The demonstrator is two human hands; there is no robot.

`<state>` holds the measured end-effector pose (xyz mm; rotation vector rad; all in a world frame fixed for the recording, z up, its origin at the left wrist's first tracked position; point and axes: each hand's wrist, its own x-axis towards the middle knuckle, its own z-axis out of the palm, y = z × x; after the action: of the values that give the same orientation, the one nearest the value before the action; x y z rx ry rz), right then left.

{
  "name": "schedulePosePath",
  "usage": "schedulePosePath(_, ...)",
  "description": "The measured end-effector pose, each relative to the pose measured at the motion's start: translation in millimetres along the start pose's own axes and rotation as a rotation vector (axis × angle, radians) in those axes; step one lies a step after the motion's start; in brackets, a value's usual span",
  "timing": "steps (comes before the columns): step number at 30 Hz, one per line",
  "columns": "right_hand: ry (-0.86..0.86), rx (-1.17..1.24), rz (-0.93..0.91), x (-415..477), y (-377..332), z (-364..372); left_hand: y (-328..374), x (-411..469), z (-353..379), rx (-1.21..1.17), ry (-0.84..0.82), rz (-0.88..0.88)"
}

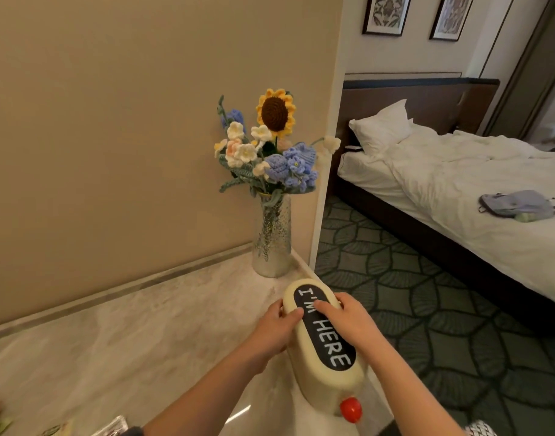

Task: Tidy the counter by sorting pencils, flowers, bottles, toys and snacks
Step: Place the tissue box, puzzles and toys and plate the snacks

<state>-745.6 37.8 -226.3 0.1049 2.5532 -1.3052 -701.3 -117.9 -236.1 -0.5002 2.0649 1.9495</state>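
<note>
You hold the cream box with 2 hands: your left hand grips its left side, thumb on the black lid, and your right hand grips its right side. The box is at the right edge of the counter, near the vase of flowers. I cannot tell if it rests on the stone. Pushed forward, it may tip the vase; released at the edge, it may fall to the carpet.

Warm dim light, soft focus, wide-angle edge bowing
</note>
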Motion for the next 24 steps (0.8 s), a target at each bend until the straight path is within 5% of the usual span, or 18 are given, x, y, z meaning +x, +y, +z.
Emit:
schedulePosePath(8,-0.11,0.129,0.09,-12,-5,2,-11,-12,0,-0.125,0.051,-0.08)
schedulePosePath(24,-0.349,-0.224,-0.405,-23,-110,100,-26,-55,-118,-0.452,0.396,-0.093)
